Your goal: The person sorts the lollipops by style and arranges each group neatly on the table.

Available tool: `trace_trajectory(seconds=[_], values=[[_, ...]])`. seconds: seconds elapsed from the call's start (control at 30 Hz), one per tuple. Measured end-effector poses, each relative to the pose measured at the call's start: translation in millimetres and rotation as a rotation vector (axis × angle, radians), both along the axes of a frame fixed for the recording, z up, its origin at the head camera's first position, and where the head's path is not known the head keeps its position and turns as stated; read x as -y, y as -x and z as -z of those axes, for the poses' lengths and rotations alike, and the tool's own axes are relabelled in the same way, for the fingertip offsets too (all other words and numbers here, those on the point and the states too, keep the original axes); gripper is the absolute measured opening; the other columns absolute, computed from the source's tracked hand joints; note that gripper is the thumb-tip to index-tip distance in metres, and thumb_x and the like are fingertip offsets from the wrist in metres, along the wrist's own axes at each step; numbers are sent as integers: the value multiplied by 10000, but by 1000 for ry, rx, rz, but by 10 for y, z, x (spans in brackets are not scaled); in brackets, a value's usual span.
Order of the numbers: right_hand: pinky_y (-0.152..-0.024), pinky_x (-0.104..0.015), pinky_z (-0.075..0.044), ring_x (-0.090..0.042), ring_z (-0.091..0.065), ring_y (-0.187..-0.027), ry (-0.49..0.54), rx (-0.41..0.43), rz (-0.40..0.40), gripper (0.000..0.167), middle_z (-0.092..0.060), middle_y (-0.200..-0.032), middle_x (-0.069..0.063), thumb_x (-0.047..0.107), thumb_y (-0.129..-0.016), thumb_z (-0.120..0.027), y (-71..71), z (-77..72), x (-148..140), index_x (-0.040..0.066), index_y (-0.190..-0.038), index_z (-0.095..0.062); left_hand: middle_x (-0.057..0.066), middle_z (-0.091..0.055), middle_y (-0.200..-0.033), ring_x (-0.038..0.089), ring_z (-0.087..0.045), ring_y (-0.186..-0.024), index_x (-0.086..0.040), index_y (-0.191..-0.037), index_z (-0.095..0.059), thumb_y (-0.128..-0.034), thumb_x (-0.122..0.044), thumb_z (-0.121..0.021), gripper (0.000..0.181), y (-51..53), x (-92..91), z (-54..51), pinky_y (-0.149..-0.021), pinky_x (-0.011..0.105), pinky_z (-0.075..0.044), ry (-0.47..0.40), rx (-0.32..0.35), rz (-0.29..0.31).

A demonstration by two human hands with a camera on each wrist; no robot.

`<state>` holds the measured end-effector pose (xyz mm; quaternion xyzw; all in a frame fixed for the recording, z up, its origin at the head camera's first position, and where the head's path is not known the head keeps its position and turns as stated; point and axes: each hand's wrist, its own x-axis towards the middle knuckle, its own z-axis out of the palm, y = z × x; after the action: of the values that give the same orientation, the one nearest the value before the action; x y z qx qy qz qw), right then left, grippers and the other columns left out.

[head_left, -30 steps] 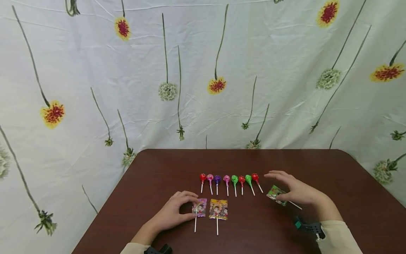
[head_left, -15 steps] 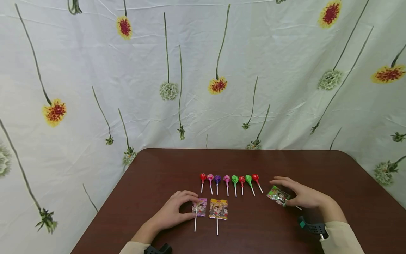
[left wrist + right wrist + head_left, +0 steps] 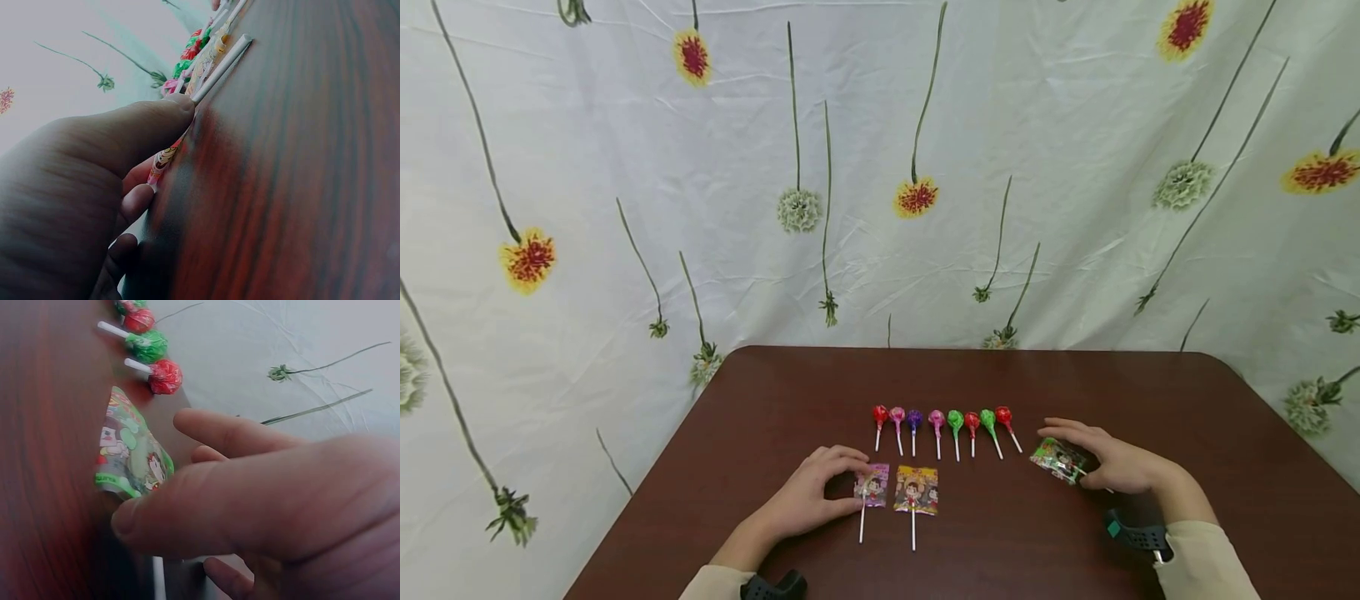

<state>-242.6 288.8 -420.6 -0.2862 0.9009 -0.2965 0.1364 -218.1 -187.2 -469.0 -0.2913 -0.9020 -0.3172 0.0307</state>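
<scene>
My left hand (image 3: pixel 815 493) holds a flat lollipop in a purple packet (image 3: pixel 872 485), its thumb at the near left edge and a finger over the upper part. In the left wrist view, the thumb lies by the white stick (image 3: pixel 222 70). Just right of it lies a lollipop in a yellow packet (image 3: pixel 916 490). My right hand (image 3: pixel 1116 460) is spread at a lollipop in a green packet (image 3: pixel 1058 460), which lies tilted on the table. In the right wrist view, the thumb is by the packet's stick end and the index finger extends past it.
A row of several round lollipops, from a red one (image 3: pixel 880 415) at the left to another red one (image 3: pixel 1003 415) at the right, lies farther back on the dark wooden table (image 3: pixel 820 383). A flowered white cloth (image 3: pixel 865 275) hangs behind the table.
Since a second ago my right hand has shifted right and slightly nearer, leaving more of the green packet in sight. The left hand and the purple packet have stayed in place.
</scene>
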Motion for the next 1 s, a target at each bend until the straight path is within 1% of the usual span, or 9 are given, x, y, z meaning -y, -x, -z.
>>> trace_trajectory(seconds=[0.2,0.3,0.4,0.47,0.53,0.6,0.8,0.9,1.0], values=[[-989,-686,-346,-533,-240,-1394,-16,-13,44,752,-280,-1601,-229,-1,-765,-682,10,25,45,127,-1474,-468,-136,-599,-1326,189,-513,-1219,-332,-1207,-673,-855,-355,-784,370,8,-7,2,-1036,554,-395,3,10,-5],[-999,-718,-327,-536,-237,-1394,-1,-19,50,724,-296,-1596,-231,24,-790,-688,12,42,65,126,-1473,-471,-137,-599,-1327,188,-512,-1224,-337,-1205,-674,-855,-359,-783,368,8,-9,3,-1038,556,-394,4,14,-9],[-999,-735,-324,-525,-261,-1377,12,-26,77,693,-357,-1559,-228,83,-818,-711,16,68,84,133,-1468,-475,-132,-601,-1328,184,-514,-1219,-339,-1205,-675,-857,-360,-781,365,5,-8,2,-1035,551,-397,5,8,-8],[-986,-705,-360,-502,-298,-1350,15,-36,110,680,-414,-1517,-215,135,-825,-737,20,87,97,146,-1457,-487,-133,-601,-1327,180,-517,-1214,-342,-1205,-674,-858,-363,-779,364,1,-7,1,-1033,548,-400,7,6,-8],[-957,-653,-407,-466,-339,-1311,7,-55,146,668,-464,-1470,-192,195,-825,-763,27,112,110,159,-1440,-505,-136,-599,-1328,179,-517,-1212,-342,-1208,-672,-859,-366,-777,365,-2,-6,2,-1031,548,-400,10,6,-8],[-938,-630,-420,-441,-367,-1286,-1,-81,172,659,-496,-1436,-173,234,-823,-777,36,135,124,158,-1426,-522,-140,-597,-1329,177,-516,-1213,-343,-1210,-670,-860,-368,-776,366,-5,-5,2,-1031,549,-400,12,10,-9],[-931,-717,-355,-450,-421,-1245,-27,-167,215,662,-540,-1376,-163,282,-818,-790,42,167,173,105,-1406,-542,-132,-598,-1328,173,-514,-1206,-335,-1207,-673,-856,-339,-785,368,-10,-10,-10,-1027,548,-403,8,17,-12],[-919,-711,-347,-447,-435,-1224,-39,-204,230,659,-555,-1346,-156,295,-812,-795,39,178,199,90,-1391,-556,-133,-595,-1329,176,-512,-1212,-337,-1209,-673,-856,-339,-784,370,-11,-11,-14,-1030,553,-399,11,18,-13],[-909,-688,-350,-429,-438,-1212,-46,-218,245,633,-561,-1323,-140,297,-811,-795,41,187,215,99,-1371,-579,-130,-595,-1330,182,-512,-1218,-338,-1212,-672,-859,-348,-780,370,-11,-11,-15,-1034,562,-394,10,19,-11]])
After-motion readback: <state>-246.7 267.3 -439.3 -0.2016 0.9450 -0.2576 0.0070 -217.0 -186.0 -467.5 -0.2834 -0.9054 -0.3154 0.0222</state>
